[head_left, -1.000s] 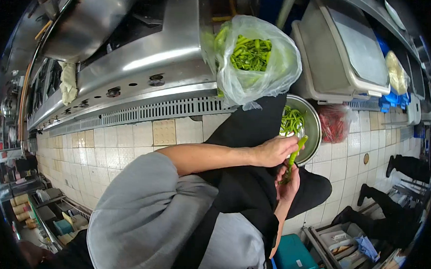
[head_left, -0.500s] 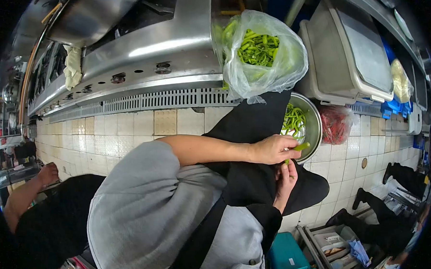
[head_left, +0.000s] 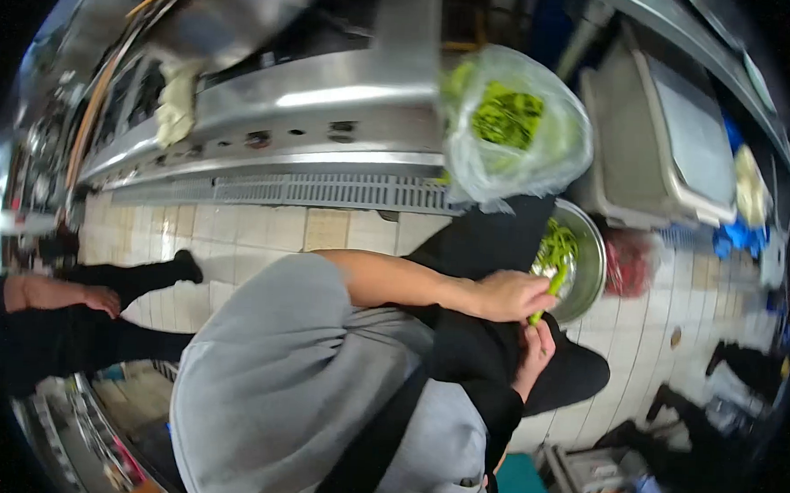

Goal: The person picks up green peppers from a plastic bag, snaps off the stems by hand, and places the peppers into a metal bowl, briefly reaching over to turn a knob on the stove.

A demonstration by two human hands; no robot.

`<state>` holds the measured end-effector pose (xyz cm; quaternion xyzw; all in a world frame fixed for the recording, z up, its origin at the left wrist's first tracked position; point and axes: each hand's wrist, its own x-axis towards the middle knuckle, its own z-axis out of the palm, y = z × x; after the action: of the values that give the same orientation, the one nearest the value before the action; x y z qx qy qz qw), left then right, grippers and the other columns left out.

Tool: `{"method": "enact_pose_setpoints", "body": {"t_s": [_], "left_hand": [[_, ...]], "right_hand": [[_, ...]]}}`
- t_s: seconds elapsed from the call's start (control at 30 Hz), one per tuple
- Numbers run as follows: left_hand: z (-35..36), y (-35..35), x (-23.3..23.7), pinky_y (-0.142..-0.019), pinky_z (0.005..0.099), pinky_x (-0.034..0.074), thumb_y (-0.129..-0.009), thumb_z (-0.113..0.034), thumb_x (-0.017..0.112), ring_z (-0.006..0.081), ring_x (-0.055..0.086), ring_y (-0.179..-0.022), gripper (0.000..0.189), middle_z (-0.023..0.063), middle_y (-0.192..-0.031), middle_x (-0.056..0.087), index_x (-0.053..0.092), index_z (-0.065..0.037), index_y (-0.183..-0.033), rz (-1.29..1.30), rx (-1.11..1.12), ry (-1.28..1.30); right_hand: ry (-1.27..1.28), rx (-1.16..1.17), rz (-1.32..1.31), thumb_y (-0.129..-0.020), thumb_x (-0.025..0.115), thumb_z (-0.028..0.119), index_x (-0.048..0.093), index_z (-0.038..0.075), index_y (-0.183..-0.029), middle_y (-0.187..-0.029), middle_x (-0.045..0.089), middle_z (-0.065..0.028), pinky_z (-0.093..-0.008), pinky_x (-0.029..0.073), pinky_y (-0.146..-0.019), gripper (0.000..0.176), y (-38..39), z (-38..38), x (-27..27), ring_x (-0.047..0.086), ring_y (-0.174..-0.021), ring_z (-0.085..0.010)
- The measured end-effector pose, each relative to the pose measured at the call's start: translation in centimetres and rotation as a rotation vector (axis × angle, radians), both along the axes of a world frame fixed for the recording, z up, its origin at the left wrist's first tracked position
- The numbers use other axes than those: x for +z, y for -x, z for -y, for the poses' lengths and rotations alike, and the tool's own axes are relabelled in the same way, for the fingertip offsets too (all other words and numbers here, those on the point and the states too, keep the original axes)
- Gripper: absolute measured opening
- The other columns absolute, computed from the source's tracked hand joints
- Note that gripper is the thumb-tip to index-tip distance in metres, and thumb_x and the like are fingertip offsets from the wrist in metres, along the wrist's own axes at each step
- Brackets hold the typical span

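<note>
Green pepper, right of centre, grasped by left hand and pinched lower down by right hand, presumably to steady it from two sides, close by a metal bowl, seemingly set within easy reach, as is the plastic bag of greens, upper centre-right, mouth spread.

One head-worn cam. Scene is viewed from above, aimed forward and down, through a very wide lens; corners are blacked out, edges bent. Grey shirt is caught nearest, low in frame. Left hand and right hand are framed farther off, right of centre; tiled floor is seen beyond.
</note>
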<state>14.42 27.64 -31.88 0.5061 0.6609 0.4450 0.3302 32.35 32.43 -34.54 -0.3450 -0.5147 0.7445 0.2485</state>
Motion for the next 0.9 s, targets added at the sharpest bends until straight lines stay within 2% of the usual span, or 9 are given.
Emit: {"method": "enact_pose_setpoints", "body": {"t_s": [0.17,0.3,0.33,0.43,0.6,0.67,0.73,0.83,0.9], "left_hand": [[-1.0,-0.6,-0.4,-0.061,0.0498,0.047,-0.095,-0.025,0.058,0.0391,0.062,-0.07,0.026,0.0176,-0.074,0.061,0.049,-0.003,-0.085,-0.203,-0.004,-0.163],[-2.0,-1.0,-0.7,-0.063,0.0471,0.045,-0.094,-0.02,0.06,0.038,0.058,-0.07,0.023,0.016,-0.073,0.056,0.048,-0.003,-0.083,-0.169,0.028,-0.221],[-2.1,-0.8,-0.6,-0.063,0.0471,0.045,-0.094,-0.02,0.06,0.038,0.058,-0.07,0.023,0.016,-0.073,0.056,0.048,-0.003,-0.083,-0.163,0.027,-0.234],[-1.4,-0.3,0.2,-0.066,0.0451,0.046,-0.096,-0.019,0.057,0.0376,0.059,-0.076,0.018,0.0168,-0.082,0.056,0.053,-0.002,-0.092,-0.072,-0.066,-0.364],[-0.7,0.6,2.3,-0.069,0.0405,0.049,-0.096,-0.023,0.059,0.0341,0.063,-0.079,0.022,0.0152,-0.087,0.061,0.057,-0.001,-0.099,0.143,-0.149,-0.204],[-0.7,0.8,3.6,-0.069,0.0398,0.05,-0.093,-0.027,0.065,0.0297,0.065,-0.079,0.028,0.0148,-0.088,0.063,0.059,0.0,-0.096,0.089,-0.215,0.007],[-1.1,0.5,3.5,-0.069,0.0381,0.051,-0.09,-0.027,0.069,0.0267,0.067,-0.081,0.029,0.0143,-0.089,0.066,0.063,0.0,-0.097,0.109,-0.202,-0.074],[-1.2,0.0,3.0,-0.076,0.0329,0.054,-0.088,-0.021,0.071,0.0216,0.069,-0.085,0.025,0.0127,-0.092,0.071,0.069,-0.001,-0.102,0.255,-0.112,-0.141],[-1.0,-0.6,2.0,-0.079,0.0299,0.053,-0.094,-0.018,0.066,0.0138,0.066,-0.089,0.029,0.0104,-0.099,0.07,0.063,0.003,-0.113,0.611,-0.123,-0.033]], "right_hand": [[-0.074,0.026,-0.008,-0.098,0.059,0.021,0.064,0.001,-0.098,-0.07,0.048,0.0072,-0.0189,0.028,-0.055,0.02,-0.1,0.0,-0.2,0.04,-0.06,-0.0028],[-0.017,-0.055,0.084,-0.099,0.059,0.022,0.064,0.003,-0.097,-0.069,0.047,0.0084,-0.0189,0.027,-0.053,0.019,0.0,-0.2,0.4,0.038,-0.058,-0.0013],[0.007,-0.04,0.014,-0.097,0.061,0.014,0.064,0.0,-0.098,-0.076,0.053,0.0079,-0.0179,0.031,-0.057,0.014,-0.1,-0.5,0.4,0.042,-0.065,-0.0012],[0.015,0.02,-0.043,-0.096,0.062,0.014,0.064,0.0,-0.097,-0.077,0.053,0.0074,-0.0182,0.032,-0.058,0.013,-0.4,-0.9,0.5,0.042,-0.066,-0.0018],[-0.086,0.0,0.09,-0.095,0.062,0.011,0.065,-0.002,-0.099,-0.081,0.056,0.0058,-0.0185,0.036,-0.063,0.014,-0.3,-0.2,1.5,0.045,-0.07,-0.0027],[-0.241,-0.099,0.069,-0.095,0.063,0.009,0.066,-0.005,-0.108,-0.091,0.064,0.0013,-0.02,0.043,-0.076,0.02,0.3,0.2,1.2,0.055,-0.083,-0.0065],[-0.206,-0.167,0.071,-0.095,0.063,0.009,0.065,-0.005,-0.111,-0.095,0.065,-0.001,-0.0209,0.044,-0.08,0.022,0.5,0.3,1.2,0.056,-0.088,-0.0078],[-0.272,-0.129,0.121,-0.095,0.063,0.009,0.065,-0.005,-0.11,-0.096,0.065,-0.0012,-0.0204,0.043,-0.08,0.021,0.0,0.3,1.9,0.056,-0.087,-0.0078],[-0.24,-0.103,0.134,-0.095,0.063,0.01,0.065,-0.006,-0.11,-0.095,0.065,-0.0009,-0.0201,0.043,-0.077,0.021,-0.7,0.4,1.7,0.055,-0.085,-0.0073]]}}
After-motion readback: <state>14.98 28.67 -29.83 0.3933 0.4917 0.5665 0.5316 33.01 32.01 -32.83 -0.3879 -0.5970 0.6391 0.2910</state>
